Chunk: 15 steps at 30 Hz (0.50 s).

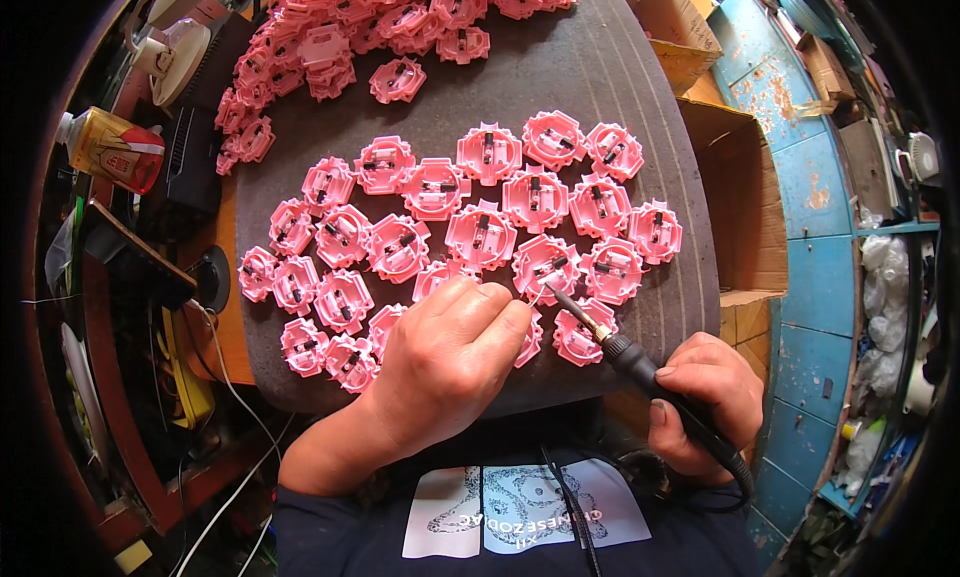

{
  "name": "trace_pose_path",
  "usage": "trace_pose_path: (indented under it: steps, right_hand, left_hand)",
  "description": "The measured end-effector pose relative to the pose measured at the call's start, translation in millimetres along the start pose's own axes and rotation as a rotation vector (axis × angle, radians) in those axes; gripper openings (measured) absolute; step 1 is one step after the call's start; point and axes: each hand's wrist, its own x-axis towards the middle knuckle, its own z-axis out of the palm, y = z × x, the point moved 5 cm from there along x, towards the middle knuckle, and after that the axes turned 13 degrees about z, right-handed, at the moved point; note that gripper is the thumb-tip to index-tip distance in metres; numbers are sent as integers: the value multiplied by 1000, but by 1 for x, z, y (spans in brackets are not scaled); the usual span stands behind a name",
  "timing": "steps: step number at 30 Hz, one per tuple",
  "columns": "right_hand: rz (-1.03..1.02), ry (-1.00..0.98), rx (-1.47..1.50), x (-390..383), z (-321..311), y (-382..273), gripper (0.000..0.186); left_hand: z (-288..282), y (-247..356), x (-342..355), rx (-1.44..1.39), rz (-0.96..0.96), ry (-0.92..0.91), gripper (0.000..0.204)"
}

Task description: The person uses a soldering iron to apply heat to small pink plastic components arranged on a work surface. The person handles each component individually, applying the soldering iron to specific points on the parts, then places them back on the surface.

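Observation:
Many pink plastic housings, each fitted with small black and clear parts, lie spread on a dark grey board. My left hand is closed with its fingertips pinching a thin wire beside one housing right of centre. My right hand grips a black-handled soldering iron, whose metal tip reaches that same housing and wire. Some housings are partly hidden under my left hand and forearm.
A heap of pink housings covers the board's back left. Cardboard boxes stand at right beside blue surfaces. At left are a bottle, a dark phone-like panel on a stand, and loose cables.

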Motion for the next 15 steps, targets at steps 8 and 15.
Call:
trace_pose_path:
  steps: [8,15]
  right_hand:
    - [31,20,-7,2,-4,0,29]
    - [24,-8,-53,13,-1,-7,32]
  left_hand:
    - [-9,-2,-1,-24,-73,7,27]
    - [-8,-5,4,-34,-18,-2,29]
